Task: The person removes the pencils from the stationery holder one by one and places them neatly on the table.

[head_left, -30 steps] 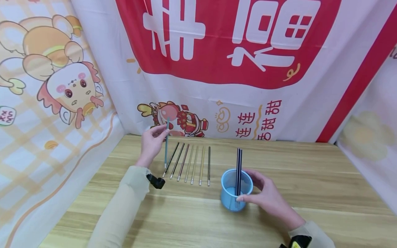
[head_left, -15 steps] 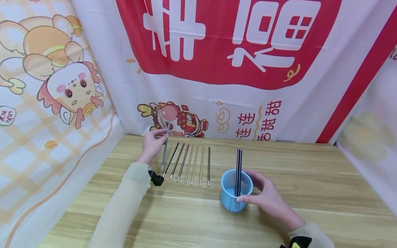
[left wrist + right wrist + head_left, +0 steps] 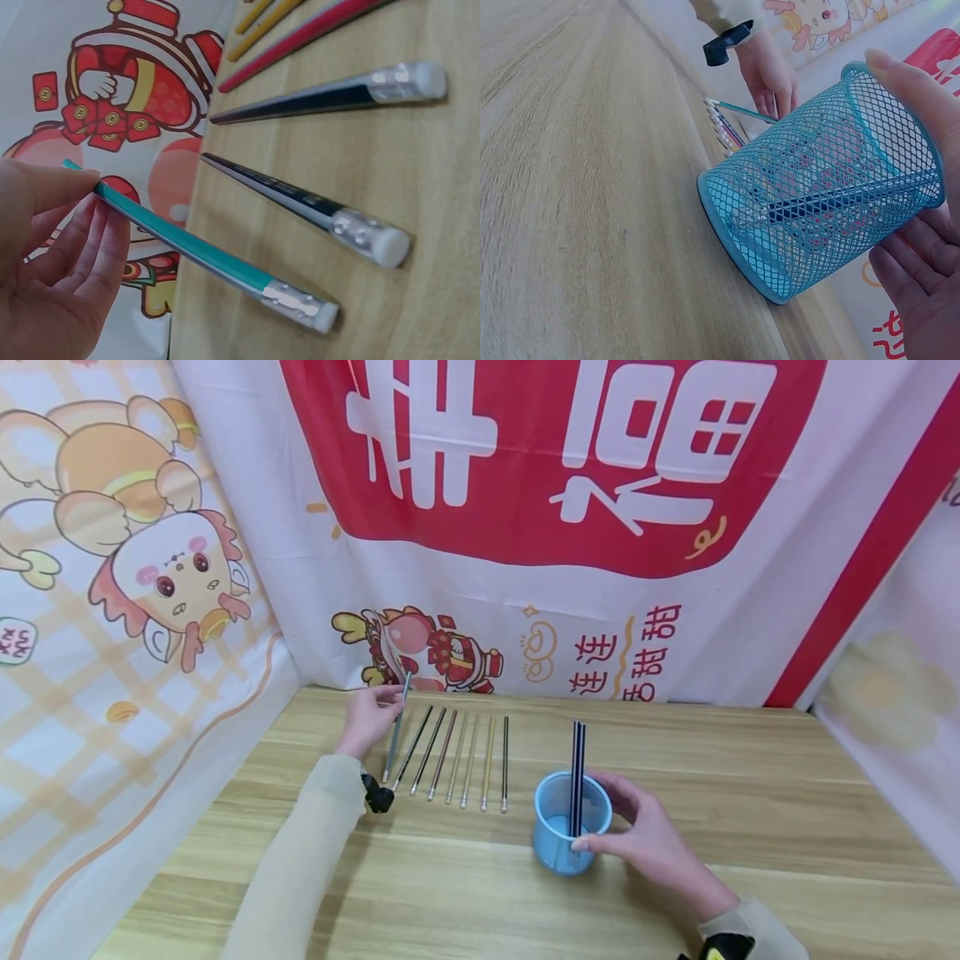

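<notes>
Between thumb and fingers my left hand (image 3: 369,718) pinches a teal pencil (image 3: 187,244) near its far end. Its white eraser end slants down close over the table, left of a row of several pencils (image 3: 448,760). The nearest of that row is a black pencil (image 3: 300,199) with a silver ferrule and white eraser. My right hand (image 3: 648,839) grips the rim of a blue mesh pencil cup (image 3: 817,180), thumb on the near side and fingers round the far side. Two dark pencils (image 3: 578,777) stand in the cup, eraser ends down.
A wooden table (image 3: 450,893) carries everything. Behind it hangs a white and red printed cloth (image 3: 465,552). Another cloth (image 3: 150,693) with cartoon figures closes off the left side, and a pale one (image 3: 892,718) the right.
My left hand has lowered the teal pencil toward the table, and its eraser end has shifted left, away from the row. The right hand and cup have stayed put.
</notes>
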Motion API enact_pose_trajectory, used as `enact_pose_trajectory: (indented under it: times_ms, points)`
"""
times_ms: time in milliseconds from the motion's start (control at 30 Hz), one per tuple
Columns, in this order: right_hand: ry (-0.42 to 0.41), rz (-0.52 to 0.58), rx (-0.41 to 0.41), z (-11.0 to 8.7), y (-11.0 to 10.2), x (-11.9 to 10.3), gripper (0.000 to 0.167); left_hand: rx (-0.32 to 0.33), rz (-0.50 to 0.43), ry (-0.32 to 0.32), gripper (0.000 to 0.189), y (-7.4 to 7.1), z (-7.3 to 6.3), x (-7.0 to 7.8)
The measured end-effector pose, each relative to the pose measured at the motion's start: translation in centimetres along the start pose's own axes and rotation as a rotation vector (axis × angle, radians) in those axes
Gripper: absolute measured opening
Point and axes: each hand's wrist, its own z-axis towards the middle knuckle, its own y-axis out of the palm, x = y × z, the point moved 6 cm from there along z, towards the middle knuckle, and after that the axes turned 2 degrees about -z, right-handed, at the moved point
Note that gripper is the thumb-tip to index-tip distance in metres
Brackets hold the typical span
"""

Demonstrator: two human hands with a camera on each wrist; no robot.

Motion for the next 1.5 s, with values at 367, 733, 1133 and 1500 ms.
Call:
enact_pose_trajectory:
  times_ms: [367, 733, 1133, 1500]
  points:
    - [0.002, -0.007, 0.005, 0.0, 0.0, 0.0, 0.084, 0.014, -0.029, 0.01, 0.038, 1.1, 0.0, -1.0]
    - [0.009, -0.016, 0.003, 0.1, 0.0, 0.2, 0.083, 0.063, 0.005, -0.103, 0.035, 1.3, -0.5, -2.8]
    - [-0.008, -0.012, 0.006, 0.1, 0.1, 0.2, 0.083, 0.049, 0.048, -0.114, 0.032, 1.5, -0.5, -3.7]
    - [0.02, -0.021, 0.0, 0.2, 0.0, 0.2, 0.083, 0.036, 0.065, -0.128, 0.033, 1.9, -0.2, -3.8]
